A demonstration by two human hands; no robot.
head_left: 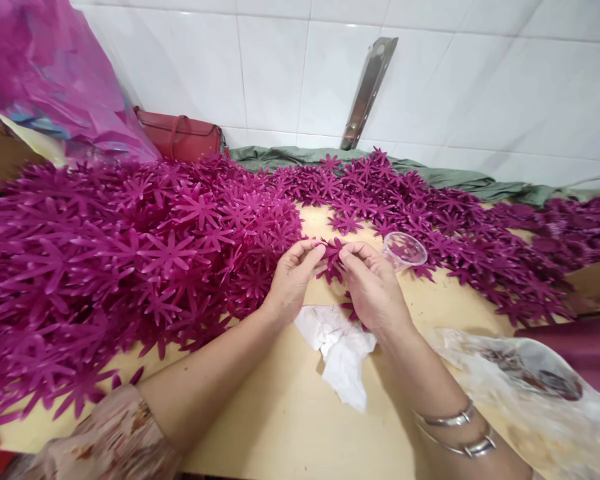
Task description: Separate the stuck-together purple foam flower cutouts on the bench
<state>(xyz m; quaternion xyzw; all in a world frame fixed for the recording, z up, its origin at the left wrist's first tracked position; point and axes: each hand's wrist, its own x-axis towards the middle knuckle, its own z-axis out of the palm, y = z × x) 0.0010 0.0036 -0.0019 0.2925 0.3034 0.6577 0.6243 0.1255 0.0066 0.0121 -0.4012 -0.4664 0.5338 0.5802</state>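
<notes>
My left hand (293, 277) and my right hand (373, 287) meet at the middle of the tan table (280, 413). Both pinch the same magenta flower-shaped cutout (333, 257) between thumbs and fingertips. A big heap of the same magenta cutouts (120, 260) lies left of my hands. Another spread of cutouts (430, 207) runs to the right. A small clear plastic cup (404, 250) lies on its side just right of my right hand. A crumpled white tissue (340, 347) rests below my hands.
A clear plastic bag (530, 380) lies at the lower right beside a dark magenta roll (580, 343). A pink plastic bag (45, 73) and a red handbag (183, 137) sit at the back left. Green cloth (455, 177) lines the white tiled wall.
</notes>
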